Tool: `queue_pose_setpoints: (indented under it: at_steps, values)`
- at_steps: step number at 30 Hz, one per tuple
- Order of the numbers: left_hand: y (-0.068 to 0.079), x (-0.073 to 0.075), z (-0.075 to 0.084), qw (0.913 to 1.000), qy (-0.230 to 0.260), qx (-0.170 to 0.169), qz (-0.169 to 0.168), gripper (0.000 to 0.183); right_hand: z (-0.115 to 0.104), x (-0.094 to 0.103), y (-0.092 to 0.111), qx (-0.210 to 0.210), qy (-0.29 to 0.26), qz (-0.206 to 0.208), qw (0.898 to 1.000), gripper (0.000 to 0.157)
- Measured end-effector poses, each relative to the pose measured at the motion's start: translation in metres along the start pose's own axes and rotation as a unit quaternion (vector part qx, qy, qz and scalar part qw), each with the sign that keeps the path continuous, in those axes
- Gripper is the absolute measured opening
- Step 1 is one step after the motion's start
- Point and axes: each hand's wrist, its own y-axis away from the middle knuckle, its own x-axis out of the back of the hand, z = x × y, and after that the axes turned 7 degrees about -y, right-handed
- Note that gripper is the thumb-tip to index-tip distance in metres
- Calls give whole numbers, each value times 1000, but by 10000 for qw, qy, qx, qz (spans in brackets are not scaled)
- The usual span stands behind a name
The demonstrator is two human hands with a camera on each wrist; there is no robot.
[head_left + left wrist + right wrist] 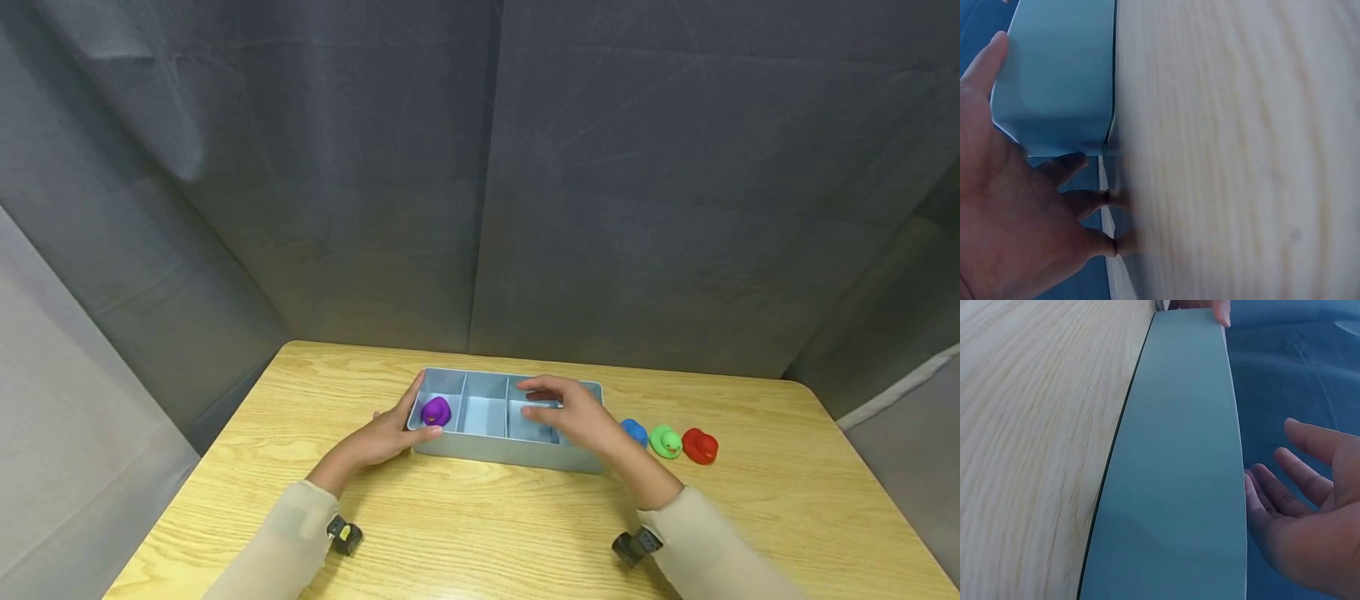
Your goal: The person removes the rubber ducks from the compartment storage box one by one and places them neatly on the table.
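A grey-blue divided box (487, 448) rests on the table with its long side towards me. In its leftmost compartment sits a purple rubber duck (437, 412). My left hand (382, 437) holds the box's left end, thumb by the front rim and fingers along the end wall. My right hand (573, 412) hovers over the right-hand compartments, thumb and fingers spread apart with nothing between them. It partly hides the rightmost compartment. The right wrist view shows that hand (1310, 531) loosely bent above the box's rim.
On the table (465, 533), right of the box, a blue duck (634, 432), a green duck (666, 442) and a red duck (700, 447) stand in a row. My right forearm partly covers the blue one. Dark grey curtain (480, 183) hangs behind the table.
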Motion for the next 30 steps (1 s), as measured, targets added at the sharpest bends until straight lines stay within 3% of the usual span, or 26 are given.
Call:
queue_pose_setpoints:
  at_steps: [18,30]
  values:
    - [-1,1,-1,9999,147,50,-46,105,-17,-39,-33,134,89,-219,9996,41]
    - [1,2,1,9998,192,4,-83,104,-17,-70,-57,-32,226,-223,9995,40]
